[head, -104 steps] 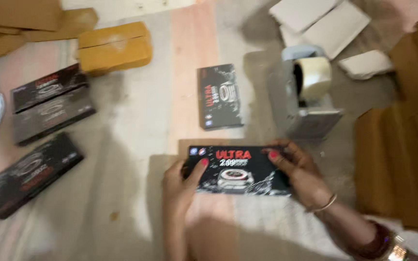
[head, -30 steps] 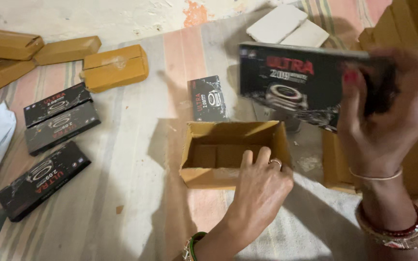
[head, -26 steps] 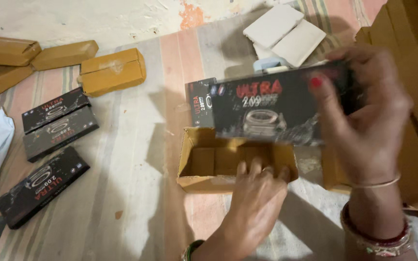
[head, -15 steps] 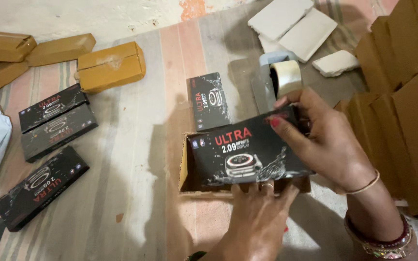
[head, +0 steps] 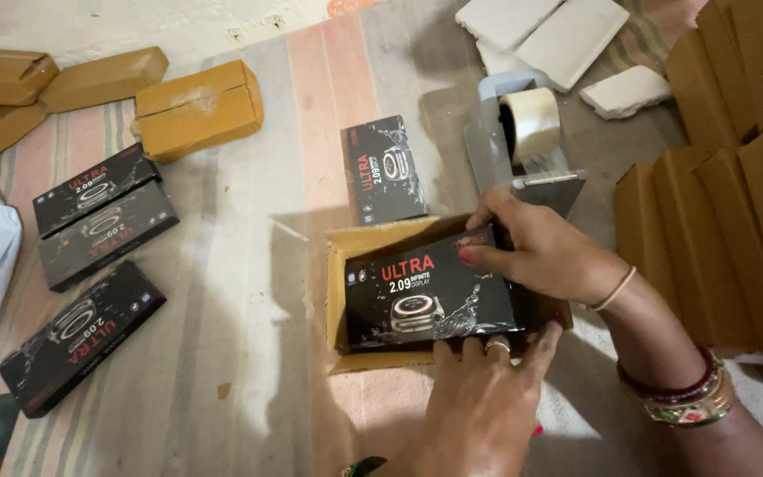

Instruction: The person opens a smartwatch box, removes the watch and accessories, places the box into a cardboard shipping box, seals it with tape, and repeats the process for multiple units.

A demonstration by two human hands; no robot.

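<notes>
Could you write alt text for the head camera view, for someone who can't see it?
Two hands, right hand and left hand, hold a black product box inside an open cardboard carton on a striped mat; a tape dispenser stands behind.

Place: a makeshift packing spot on the floor of a plain room, likely a home.
Surface: a striped mat [head: 222, 353] carries everything.
Stock: identical black product boxes [head: 90, 212] near its left edge.
Packaging: flat brown cartons [head: 735, 177] stacked at right, sealed ones [head: 196, 106] top left.
Tool: a tape dispenser [head: 527, 132].
</notes>
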